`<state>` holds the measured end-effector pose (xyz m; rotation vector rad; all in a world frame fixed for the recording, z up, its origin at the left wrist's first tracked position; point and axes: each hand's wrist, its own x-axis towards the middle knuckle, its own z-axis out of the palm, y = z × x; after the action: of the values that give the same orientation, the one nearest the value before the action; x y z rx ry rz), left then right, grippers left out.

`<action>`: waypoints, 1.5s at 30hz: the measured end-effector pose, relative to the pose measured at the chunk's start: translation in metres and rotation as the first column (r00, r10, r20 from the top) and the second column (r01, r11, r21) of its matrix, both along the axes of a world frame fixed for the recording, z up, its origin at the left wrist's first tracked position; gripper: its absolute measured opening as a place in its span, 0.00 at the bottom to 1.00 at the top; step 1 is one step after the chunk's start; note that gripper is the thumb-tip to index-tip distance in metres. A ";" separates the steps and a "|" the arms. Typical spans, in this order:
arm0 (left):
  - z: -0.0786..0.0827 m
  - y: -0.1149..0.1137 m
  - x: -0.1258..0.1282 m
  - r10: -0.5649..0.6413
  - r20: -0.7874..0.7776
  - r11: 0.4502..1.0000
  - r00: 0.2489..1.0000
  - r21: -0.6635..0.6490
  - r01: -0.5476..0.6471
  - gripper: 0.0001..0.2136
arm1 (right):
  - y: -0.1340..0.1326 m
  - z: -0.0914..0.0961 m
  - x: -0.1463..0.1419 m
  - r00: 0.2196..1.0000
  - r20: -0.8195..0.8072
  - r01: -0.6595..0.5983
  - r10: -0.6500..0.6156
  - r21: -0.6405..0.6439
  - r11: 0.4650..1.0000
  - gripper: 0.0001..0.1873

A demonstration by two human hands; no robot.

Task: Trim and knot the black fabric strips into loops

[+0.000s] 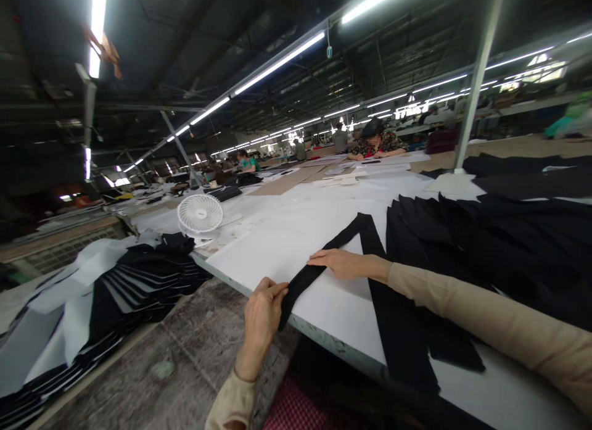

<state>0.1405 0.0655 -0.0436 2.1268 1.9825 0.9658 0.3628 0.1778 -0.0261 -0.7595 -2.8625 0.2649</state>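
A long black fabric strip [340, 235] lies on the white-covered table [277, 232], bent at a sharp corner near its far end. My left hand [264, 306] pinches the strip's near end at the table edge, where a bit of it hangs over. Farther along, my right hand [340, 263] rests flat on the strip with fingers stretched out. From the corner, the other length of black fabric [398, 331] runs back toward me under my right forearm. A large heap of black fabric pieces [453, 239] sits to the right of it.
A small white fan [200, 214] stands at the table's left corner. To the left, stacked black and white pieces [111, 288] lie on a lower surface. A metal post [478, 78] rises at the back right. A co-worker [377, 140] leans over the far tables.
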 end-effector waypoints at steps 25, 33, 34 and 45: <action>-0.004 -0.013 -0.006 0.033 0.060 0.994 0.998 0.101 -0.039 0.09 | -0.008 0.027 -0.017 0.964 0.260 -0.109 0.061 0.176 0.978 0.41; -0.001 -0.003 0.000 0.053 -0.049 0.995 0.997 0.091 -0.048 0.09 | -0.008 0.012 -0.032 0.994 -0.101 -0.025 0.045 0.187 0.982 0.36; -0.002 -0.004 -0.002 0.043 -0.012 0.995 0.999 0.092 -0.042 0.09 | -0.009 0.008 -0.035 0.992 -0.102 -0.054 0.071 0.157 0.986 0.36; -0.016 -0.012 -0.014 -0.078 -0.035 0.958 0.996 0.274 0.085 0.08 | -0.024 0.015 -0.042 0.985 0.115 -0.143 0.132 0.093 0.985 0.35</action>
<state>0.1267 0.0534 -0.0598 2.3472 1.8463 1.2731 0.3210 0.1543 -0.0108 -0.5751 -3.0087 0.0982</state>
